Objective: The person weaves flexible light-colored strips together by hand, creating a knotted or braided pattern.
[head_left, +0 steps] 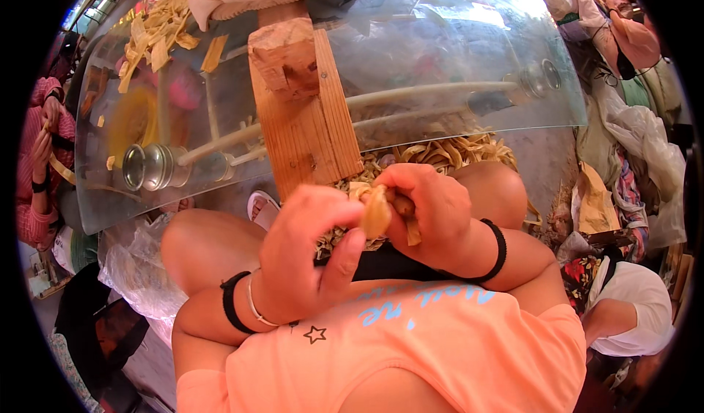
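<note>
Yellow strip (pixel 377 216) up in the middle now — held over the heap of curled strips (pixel 458 153), close to the near end of the wooden board (pixel 304 138), bent, with a short end hanging lower down. By the right hand (pixel 438 206) it is gripped, the fingers tightly curled and the strip pinched among them. By the left hand (pixel 312 226) it is met from the other side: the fingers are curved inward, the thumb is stretched away from them, and whether anything is pinched there cannot be told, the fingertips being partly hidden.

Folding or knotting is judged to be the step in hand; for the next move, a firm hold on the right and a careful tuck with the left seem to be called for, lest the bend be sprung loose.

Now the containers — a crumpled clear plastic bag (pixel 139 266) is seen beside the left knee (pixel 196 241), its contents not to be made out. Far to the right, a translucent sack (pixel 645 149) is bunched up, likewise unreadable. Whether the heap is held by any container is hidden by hands and knees. More loose strips (pixel 165 24) are laid directly on the glass tabletop (pixel 433 54).
</note>
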{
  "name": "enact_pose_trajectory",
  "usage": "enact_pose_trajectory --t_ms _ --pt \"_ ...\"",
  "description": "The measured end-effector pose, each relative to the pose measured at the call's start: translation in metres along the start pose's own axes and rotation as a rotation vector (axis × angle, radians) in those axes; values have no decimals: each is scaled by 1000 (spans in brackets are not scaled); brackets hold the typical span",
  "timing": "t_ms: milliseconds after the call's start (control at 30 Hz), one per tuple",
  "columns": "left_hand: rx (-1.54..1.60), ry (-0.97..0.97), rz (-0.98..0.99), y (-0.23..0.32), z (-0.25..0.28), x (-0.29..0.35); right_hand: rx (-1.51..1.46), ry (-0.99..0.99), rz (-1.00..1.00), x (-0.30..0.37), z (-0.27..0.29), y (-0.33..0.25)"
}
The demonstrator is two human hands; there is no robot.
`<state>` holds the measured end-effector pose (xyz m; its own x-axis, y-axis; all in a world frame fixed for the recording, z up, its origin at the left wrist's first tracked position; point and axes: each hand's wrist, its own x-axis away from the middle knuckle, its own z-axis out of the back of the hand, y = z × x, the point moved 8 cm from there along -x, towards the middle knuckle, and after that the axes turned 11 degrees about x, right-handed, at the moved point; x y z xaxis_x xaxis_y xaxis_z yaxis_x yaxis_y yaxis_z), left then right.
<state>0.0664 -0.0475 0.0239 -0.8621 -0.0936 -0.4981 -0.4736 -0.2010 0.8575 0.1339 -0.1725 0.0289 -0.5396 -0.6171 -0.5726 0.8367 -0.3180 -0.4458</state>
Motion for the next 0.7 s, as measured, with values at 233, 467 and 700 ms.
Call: enact_pose_trajectory --t_ms 233,467,700 --pt "179 -20 104 -2 8 -7 -297 -166 90 1 -1 -7" --pt "114 -280 85 -5 -4 -5 -344 -207 104 4 -4 -8" --pt "42 -377 63 -4 -7 -5 -496 -416 -190 5 -13 0"
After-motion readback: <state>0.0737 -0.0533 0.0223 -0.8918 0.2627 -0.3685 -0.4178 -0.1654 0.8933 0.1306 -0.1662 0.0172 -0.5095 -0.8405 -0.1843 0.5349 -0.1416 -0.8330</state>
